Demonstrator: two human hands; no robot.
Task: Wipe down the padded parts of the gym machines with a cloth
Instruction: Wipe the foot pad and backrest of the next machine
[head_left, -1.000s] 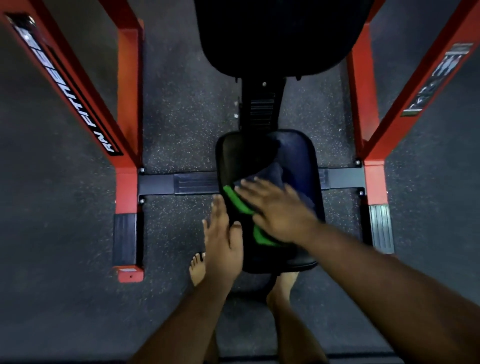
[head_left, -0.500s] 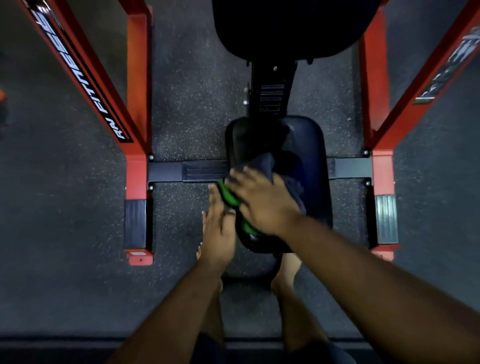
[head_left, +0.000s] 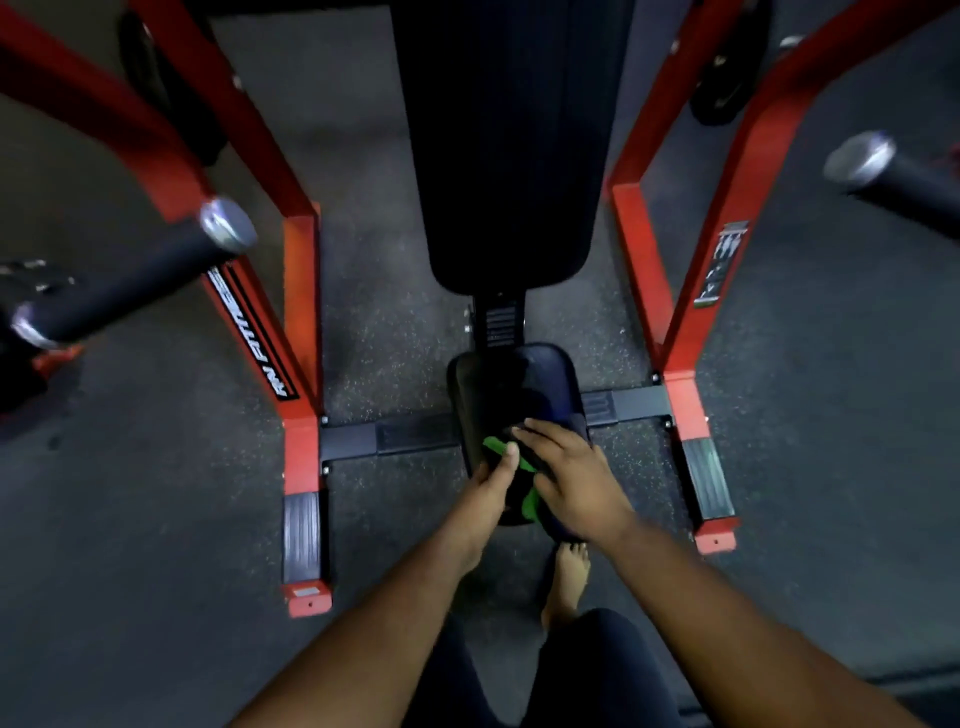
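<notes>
Low on the seat pad (head_left: 511, 384), the right hand (head_left: 571, 470) presses flat fingers on the cloth (head_left: 496, 447); the left hand (head_left: 491, 480) pinches its edge; tugging could bunch it, leaving streaks.

— What are we looking down at?

— Our right hand (head_left: 574, 480) lies flat on a dark cloth (head_left: 511, 457) with green edging, on the near end of the black seat pad (head_left: 511, 379). Our left hand (head_left: 491, 486) grips the pad's left edge, thumb on the cloth.

— And around us?

— The long black back pad (head_left: 511, 140) lies beyond, between red frame legs (head_left: 301, 322). A bare foot (head_left: 569, 577) stands on the speckled floor (head_left: 156, 519), and a dark grip handle (head_left: 135, 275) juts in at our left.
</notes>
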